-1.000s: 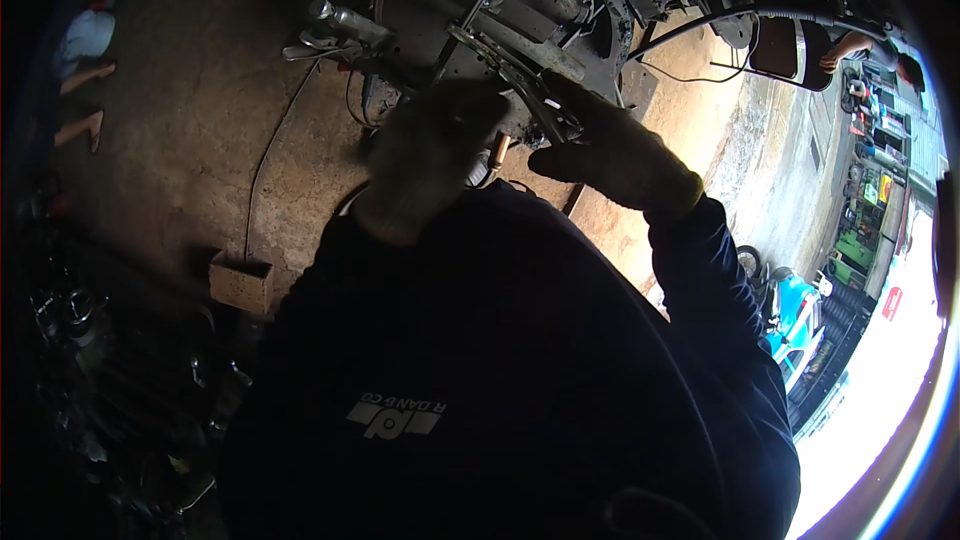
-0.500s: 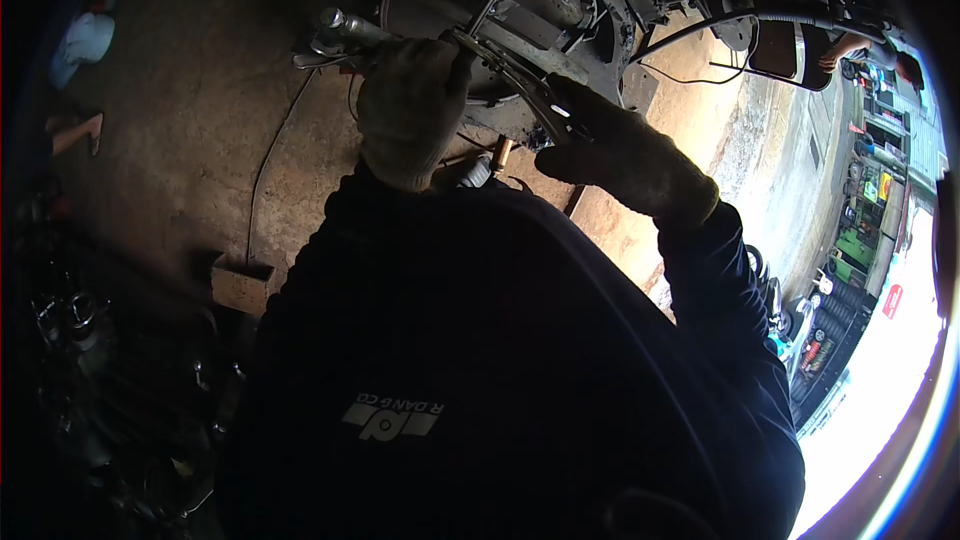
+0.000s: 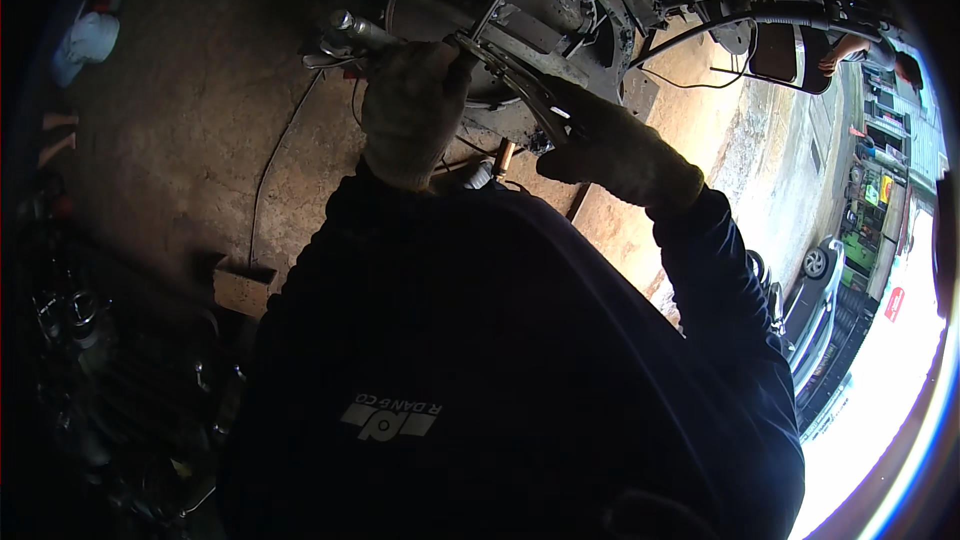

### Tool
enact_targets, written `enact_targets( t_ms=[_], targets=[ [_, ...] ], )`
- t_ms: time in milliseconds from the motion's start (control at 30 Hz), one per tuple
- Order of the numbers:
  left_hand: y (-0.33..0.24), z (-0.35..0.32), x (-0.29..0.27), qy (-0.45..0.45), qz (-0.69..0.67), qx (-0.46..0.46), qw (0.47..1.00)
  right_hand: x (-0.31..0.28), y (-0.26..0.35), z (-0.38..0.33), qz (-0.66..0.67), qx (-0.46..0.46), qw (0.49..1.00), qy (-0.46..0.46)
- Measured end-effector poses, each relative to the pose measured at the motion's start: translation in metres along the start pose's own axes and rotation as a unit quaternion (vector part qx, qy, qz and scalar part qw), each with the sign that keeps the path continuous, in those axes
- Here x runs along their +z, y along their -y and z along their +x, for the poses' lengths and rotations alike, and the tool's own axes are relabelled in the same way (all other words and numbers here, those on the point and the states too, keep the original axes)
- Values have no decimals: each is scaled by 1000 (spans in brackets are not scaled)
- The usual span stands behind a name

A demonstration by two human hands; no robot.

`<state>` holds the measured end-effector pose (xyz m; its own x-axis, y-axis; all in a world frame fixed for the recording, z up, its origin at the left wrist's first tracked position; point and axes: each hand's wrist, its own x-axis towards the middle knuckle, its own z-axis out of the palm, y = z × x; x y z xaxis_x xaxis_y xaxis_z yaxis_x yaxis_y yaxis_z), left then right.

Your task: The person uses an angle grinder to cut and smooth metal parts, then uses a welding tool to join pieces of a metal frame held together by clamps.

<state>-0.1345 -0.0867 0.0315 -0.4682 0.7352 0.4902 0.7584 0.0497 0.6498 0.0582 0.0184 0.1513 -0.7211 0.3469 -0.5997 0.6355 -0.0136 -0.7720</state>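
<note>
Both my hands wear knitted work gloves. In front of me lies a dark assembly of metal machine parts, and my hands are at its near side. My left hand is closed in a fist near one end of a long metal pliers-like tool; what its fingers grip is hidden. My right hand is wrapped round the other end of that tool, with the thumb below it. Left of my left hand rests a metal cylindrical tool. Below, between the hands, is a brown-handled tool.
A thin cord runs over the floor to an open box. Dark metal parts lie at lower left. A pale container and a bare foot are far left. Another person's hand shows at upper right.
My right hand has closed in round the tool and shifted slightly. The left hand has hardly moved. A car has come into view outside at right, and the foot at far left has moved.
</note>
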Motion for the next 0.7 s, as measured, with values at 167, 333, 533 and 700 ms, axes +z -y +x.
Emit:
enact_targets(
  t_ms=[167, 333, 533, 700],
  targets=[
    [-2, -1, -3, 2, -29, -29, 999, 1, 3, 1, -67, -36, 997, 4],
    [2, 2, 3, -3, -40, -16, 999, -13, 8, -3, 32, 11, 999, 38],
    [-1, 2, -3, 23, -67, -51, 996, -14, -11, 13, 6, -9, 999, 34],
    [-12, 2, -7, 28, -84, -91, 992, -12, -6, 12, -1, -4, 999, 41]
  ],
)
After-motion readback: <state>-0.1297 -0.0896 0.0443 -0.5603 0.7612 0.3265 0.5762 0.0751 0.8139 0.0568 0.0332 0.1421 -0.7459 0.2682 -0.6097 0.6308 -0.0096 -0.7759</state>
